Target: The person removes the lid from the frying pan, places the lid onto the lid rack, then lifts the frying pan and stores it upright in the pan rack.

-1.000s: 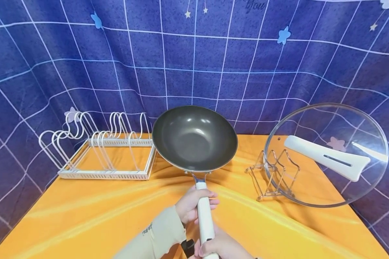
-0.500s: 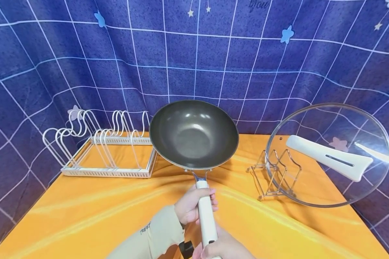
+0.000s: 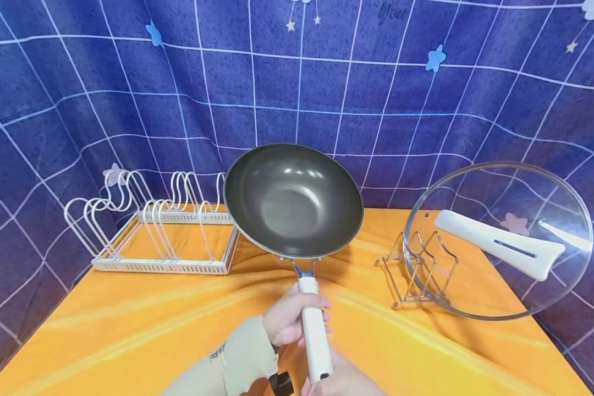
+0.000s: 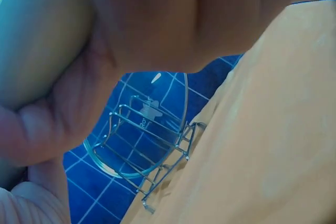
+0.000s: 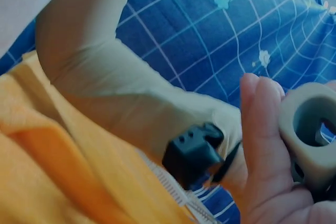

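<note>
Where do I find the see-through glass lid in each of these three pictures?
Head: the glass lid is on the right side, at the small wire rack.
Left wrist: just left of centre and a little below the middle, seen behind the rack's wires.
Right wrist: I do not see it there.
Shared landmark: the blue gridded curtain, in all three.

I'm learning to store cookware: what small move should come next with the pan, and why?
Probably ease the pan left toward the white rack. The left hand grips its handle near the bowl and the right hand holds the end; the rack stands just to its left, while the lid occupies the wire rack opposite.
</note>
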### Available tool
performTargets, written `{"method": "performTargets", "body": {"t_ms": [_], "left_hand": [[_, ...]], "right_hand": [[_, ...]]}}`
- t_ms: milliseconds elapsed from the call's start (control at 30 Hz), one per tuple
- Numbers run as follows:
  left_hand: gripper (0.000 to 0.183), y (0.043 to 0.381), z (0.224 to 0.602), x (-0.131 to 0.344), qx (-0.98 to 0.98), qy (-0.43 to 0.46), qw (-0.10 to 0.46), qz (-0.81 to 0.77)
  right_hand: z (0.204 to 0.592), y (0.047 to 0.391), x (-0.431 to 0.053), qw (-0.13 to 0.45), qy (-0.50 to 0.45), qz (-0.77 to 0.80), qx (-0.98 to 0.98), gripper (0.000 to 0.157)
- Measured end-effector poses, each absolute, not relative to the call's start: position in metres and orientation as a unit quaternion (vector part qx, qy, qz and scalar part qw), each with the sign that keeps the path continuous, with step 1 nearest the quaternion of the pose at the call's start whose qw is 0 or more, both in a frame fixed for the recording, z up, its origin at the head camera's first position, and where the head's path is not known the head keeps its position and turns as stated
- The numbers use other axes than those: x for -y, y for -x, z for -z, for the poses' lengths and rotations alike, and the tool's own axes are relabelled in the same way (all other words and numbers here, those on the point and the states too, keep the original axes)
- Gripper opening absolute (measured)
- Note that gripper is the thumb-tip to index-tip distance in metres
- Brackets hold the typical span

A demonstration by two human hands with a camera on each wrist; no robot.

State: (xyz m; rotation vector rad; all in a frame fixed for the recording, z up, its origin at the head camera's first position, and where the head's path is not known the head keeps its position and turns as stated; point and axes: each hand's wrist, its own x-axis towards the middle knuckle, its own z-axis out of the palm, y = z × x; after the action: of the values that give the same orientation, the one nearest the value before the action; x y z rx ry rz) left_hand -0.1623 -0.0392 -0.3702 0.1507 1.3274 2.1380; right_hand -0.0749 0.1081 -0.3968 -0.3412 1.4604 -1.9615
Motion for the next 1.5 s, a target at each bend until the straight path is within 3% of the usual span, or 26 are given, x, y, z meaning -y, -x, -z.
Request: {"method": "performTargets", "body": {"t_ms": [400, 1133, 1400, 1500], "left_hand": [[0.042, 0.164, 0.37, 0.042, -0.487, -0.078, 0.319, -0.809], [0.029, 0.163, 0.354, 0.037, -0.492, -0.102, 0.319, -0.804], [0.02, 0.162, 0.353, 0.039, -0.44, -0.139, 0.317, -0.829], [0.019, 0.162, 0.352, 0.038, -0.419, -0.157, 0.317, -0.836]], "right_hand": [[0.393, 0.075, -0.111, 0.349, 0.132, 0.744, -0.555, 0.08], [0.374, 0.066, -0.103, 0.314, 0.098, 0.738, -0.589, 0.083], [0.372, 0.067, -0.098, 0.297, 0.116, 0.734, -0.599, 0.085], [0.384, 0.07, -0.098, 0.286, 0.16, 0.757, -0.565, 0.079]]}}
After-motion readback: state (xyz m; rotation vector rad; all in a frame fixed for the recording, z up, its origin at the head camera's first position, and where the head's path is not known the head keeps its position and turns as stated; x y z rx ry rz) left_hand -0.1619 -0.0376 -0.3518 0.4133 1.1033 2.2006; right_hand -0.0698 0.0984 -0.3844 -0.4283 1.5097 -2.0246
